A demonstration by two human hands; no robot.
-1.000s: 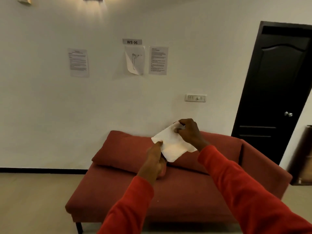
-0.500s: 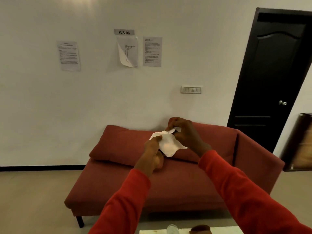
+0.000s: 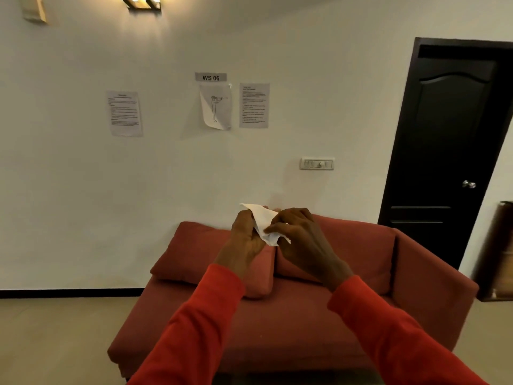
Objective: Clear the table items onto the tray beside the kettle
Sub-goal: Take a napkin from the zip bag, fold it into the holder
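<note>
1. Holding a white napkin [image 3: 262, 222] between them, both hands are raised in front of the person, in red sleeves, in the head view.
2. The left hand [image 3: 245, 240] grasps the napkin's left side, its fingers curled round the paper; one corner of the sheet sticks up above this hand.
3. The right hand [image 3: 298, 237] pinches the napkin's lower right part, fingers bent over the crumpled edge.
4. The napkin is folded and creased, held in the air above a red sofa [image 3: 277, 323] that stands against the wall.
5. Two red cushions [image 3: 194, 254] lean against the sofa's back, behind the hands.
6. On the white wall hang three printed sheets and a sign reading "WS 06" [image 3: 210, 77]; a switch plate [image 3: 317, 163] is lower right of them.
7. A dark door [image 3: 449, 151] with a round knob stands at right; a wall lamp [image 3: 141, 1] glows at top.
</note>
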